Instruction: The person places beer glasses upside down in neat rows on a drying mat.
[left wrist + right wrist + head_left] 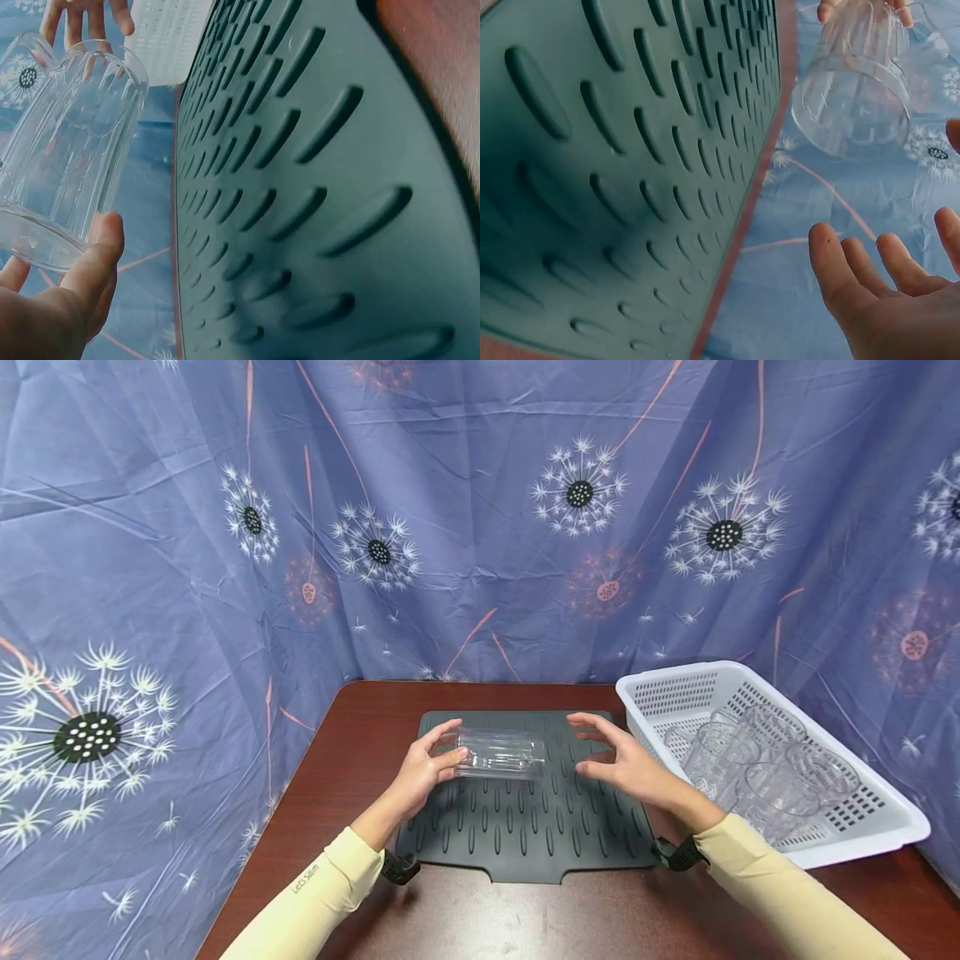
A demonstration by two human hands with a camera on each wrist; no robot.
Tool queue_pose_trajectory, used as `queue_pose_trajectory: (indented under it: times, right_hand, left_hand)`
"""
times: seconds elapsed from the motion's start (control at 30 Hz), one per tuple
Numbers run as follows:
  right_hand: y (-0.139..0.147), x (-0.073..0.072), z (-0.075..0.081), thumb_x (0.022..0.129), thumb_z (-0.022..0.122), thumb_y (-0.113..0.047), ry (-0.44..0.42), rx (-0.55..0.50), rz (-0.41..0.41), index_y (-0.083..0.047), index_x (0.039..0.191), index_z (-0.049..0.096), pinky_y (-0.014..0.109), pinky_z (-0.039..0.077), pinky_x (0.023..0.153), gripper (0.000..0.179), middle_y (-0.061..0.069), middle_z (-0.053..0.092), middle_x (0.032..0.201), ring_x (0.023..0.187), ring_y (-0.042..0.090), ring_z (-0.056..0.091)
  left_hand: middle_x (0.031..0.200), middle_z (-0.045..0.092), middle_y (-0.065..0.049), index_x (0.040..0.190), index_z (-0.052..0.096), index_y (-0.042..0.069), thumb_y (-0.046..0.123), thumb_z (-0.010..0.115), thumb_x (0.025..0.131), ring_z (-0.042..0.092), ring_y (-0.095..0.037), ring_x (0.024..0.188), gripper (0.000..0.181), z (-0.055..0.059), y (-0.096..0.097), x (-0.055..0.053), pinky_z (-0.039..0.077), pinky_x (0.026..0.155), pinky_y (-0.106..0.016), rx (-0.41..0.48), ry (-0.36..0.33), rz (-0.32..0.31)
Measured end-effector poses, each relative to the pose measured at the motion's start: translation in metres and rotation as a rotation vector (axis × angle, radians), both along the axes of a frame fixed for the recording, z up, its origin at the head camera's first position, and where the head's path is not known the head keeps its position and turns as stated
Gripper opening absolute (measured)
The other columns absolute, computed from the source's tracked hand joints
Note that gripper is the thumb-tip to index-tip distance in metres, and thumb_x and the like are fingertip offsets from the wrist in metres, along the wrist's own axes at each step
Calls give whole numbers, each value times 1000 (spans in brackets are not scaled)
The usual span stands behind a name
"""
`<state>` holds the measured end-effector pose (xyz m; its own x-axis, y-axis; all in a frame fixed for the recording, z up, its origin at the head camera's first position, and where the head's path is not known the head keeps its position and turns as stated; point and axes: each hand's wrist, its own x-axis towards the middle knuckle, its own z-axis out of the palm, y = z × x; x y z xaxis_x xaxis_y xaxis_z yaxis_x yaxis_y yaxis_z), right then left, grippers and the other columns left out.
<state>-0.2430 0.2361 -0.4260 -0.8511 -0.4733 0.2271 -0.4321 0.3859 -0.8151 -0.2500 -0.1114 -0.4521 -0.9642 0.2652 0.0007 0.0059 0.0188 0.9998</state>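
Observation:
A clear ribbed glass mug lies sideways in the air above a dark ridged mat. My left hand grips it round the base, thumb on the near side, as the left wrist view also shows with the mug. Its mouth points right, and its handle shows in the right wrist view on the far side of the mug. My right hand is held a short way right of the mouth, fingers spread and loosely bent, touching nothing.
A white slotted basket stands on the right of the brown table, with several clear glass mugs inside. The mat's notched front edge faces me. A blue dandelion-print curtain hangs behind and at both sides.

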Motion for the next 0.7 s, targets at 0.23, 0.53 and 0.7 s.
queue_pose_trajectory:
  times: [0.23, 0.53, 0.7]
  right_hand:
    - [8, -1, 9, 92, 74, -14, 74, 63, -8, -20, 150, 43, 53, 50, 98, 66, 8, 42, 154, 135, 32, 44]
    - [19, 0, 20, 89, 75, -10, 216, 178, -56, -17, 146, 48, 43, 51, 95, 63, 7, 46, 150, 132, 24, 45]
    - [29, -2, 26, 88, 76, -11, 244, 245, -104, -16, 145, 49, 50, 47, 96, 64, 10, 46, 150, 136, 30, 43]
  left_hand:
    - [149, 39, -22, 152, 43, 16, 14, 63, 99, 60, -31, 119, 57, 4, -11, -6, 54, 95, -52, 3, -1, 19]
    - [153, 30, -24, 154, 40, 15, 8, 63, 99, 56, -36, 120, 60, 6, -23, -14, 57, 90, -50, 31, 7, 27]
    - [156, 29, -22, 154, 40, 16, 9, 65, 98, 55, -37, 123, 62, 10, -30, -20, 56, 91, -51, 1, 14, 42]
